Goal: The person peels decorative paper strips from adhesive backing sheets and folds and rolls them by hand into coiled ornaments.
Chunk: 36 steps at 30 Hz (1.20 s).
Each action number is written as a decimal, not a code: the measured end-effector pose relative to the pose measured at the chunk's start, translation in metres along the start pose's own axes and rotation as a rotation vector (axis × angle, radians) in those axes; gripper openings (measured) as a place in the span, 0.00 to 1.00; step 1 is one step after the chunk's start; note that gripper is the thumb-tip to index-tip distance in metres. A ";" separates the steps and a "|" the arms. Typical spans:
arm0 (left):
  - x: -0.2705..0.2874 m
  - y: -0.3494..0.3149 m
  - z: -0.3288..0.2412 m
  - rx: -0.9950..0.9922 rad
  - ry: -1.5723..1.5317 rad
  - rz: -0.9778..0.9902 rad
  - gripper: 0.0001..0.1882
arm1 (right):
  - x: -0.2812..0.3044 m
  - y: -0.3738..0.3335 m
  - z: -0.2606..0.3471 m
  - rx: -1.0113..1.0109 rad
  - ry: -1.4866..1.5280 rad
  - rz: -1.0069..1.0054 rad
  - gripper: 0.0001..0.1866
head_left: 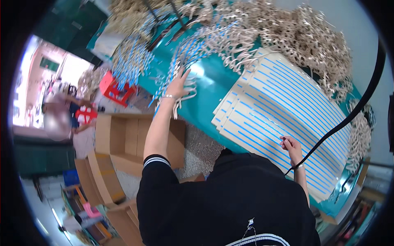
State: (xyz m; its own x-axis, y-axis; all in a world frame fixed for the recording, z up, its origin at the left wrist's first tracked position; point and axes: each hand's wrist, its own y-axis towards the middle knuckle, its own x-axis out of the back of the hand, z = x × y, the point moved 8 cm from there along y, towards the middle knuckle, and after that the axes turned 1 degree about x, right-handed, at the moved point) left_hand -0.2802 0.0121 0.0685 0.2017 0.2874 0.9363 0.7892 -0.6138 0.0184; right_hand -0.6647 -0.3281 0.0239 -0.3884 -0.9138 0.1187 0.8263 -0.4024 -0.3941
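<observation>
On the left, my left hand (178,85) reaches forward onto a bunch of blue and cream strips (191,49), its fingers stretched out and apart. Some strip ends hang down beside that wrist, past the edge of the green table (205,108). My right hand (292,148) is over a stack of cream sheets with blue stripes (271,106). Its fingertips are pinched together; what they hold, if anything, is too small to make out. The stacked sheets lie slightly fanned, with their corners stepped at the left.
A large heap of tangled cream strips (295,33) covers the table's far side. A black cable (365,98) hangs at the right, close to my right wrist. Cardboard boxes (135,135) stand at the left, near a red stool (117,90). Another person (61,108) is farther left.
</observation>
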 end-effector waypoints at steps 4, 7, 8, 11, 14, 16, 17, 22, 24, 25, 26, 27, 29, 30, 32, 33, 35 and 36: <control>-0.068 0.026 0.062 -0.112 0.025 0.179 0.38 | -0.002 0.000 -0.011 -0.019 0.020 -0.100 0.12; -0.050 0.039 0.022 -0.034 -0.073 0.299 0.28 | 0.008 -0.014 -0.014 -0.032 0.041 -0.187 0.11; -0.034 0.044 0.000 -0.040 -0.173 0.271 0.25 | 0.011 -0.014 -0.018 -0.027 0.048 -0.210 0.11; -0.015 0.065 -0.065 -0.119 -0.444 0.242 0.23 | 0.020 -0.023 -0.035 -0.042 0.086 -0.257 0.11; -0.026 0.097 -0.151 -0.062 -0.761 0.411 0.23 | 0.028 -0.025 -0.049 -0.068 0.093 -0.299 0.12; -0.049 0.129 -0.171 -0.237 -0.616 0.187 0.28 | 0.024 -0.023 -0.044 -0.062 0.074 -0.275 0.12; -0.068 0.147 -0.176 -0.365 -0.796 0.049 0.33 | 0.022 -0.022 -0.040 -0.059 0.052 -0.262 0.12; -0.063 0.203 -0.223 -0.302 -0.653 -0.126 0.39 | 0.031 -0.033 -0.036 -0.071 0.056 -0.353 0.13; -0.037 0.200 -0.212 -0.399 -0.851 -0.336 0.43 | 0.034 -0.036 -0.039 -0.072 0.060 -0.352 0.13; -0.032 0.205 -0.196 -0.388 -0.844 -0.348 0.43 | 0.040 -0.042 -0.043 -0.084 0.071 -0.399 0.13; -0.018 0.204 -0.174 -0.388 -0.525 -0.488 0.43 | 0.042 -0.045 -0.048 -0.080 0.067 -0.381 0.13; -0.010 0.200 -0.151 -0.382 -0.203 -0.611 0.42 | 0.049 -0.049 -0.056 -0.099 0.057 -0.395 0.13; -0.029 0.198 -0.036 0.142 -0.819 -0.391 0.32 | 0.059 -0.061 -0.071 -0.161 0.060 -0.441 0.12; -0.003 0.178 0.013 0.101 -0.211 -0.658 0.26 | 0.060 -0.064 -0.072 -0.165 0.058 -0.423 0.12; 0.015 0.135 0.081 0.376 -0.003 -0.729 0.22 | 0.070 -0.072 -0.082 -0.173 0.063 -0.424 0.12; 0.012 0.119 0.121 0.522 0.016 -0.679 0.22 | 0.076 -0.076 -0.087 -0.166 0.071 -0.427 0.13; 0.000 0.094 0.163 0.685 0.002 -0.544 0.22 | 0.085 -0.075 -0.089 -0.158 0.082 -0.439 0.13; -0.009 0.085 0.171 0.709 -0.025 -0.461 0.21 | 0.088 -0.075 -0.090 -0.169 0.079 -0.452 0.13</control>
State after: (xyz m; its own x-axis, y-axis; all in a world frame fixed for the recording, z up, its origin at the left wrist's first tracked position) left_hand -0.1158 0.0837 0.0019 -0.2233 0.4176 0.8807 0.9712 0.1728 0.1643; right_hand -0.7980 -0.3737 -0.0178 -0.7279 -0.6404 0.2451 0.4930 -0.7372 -0.4621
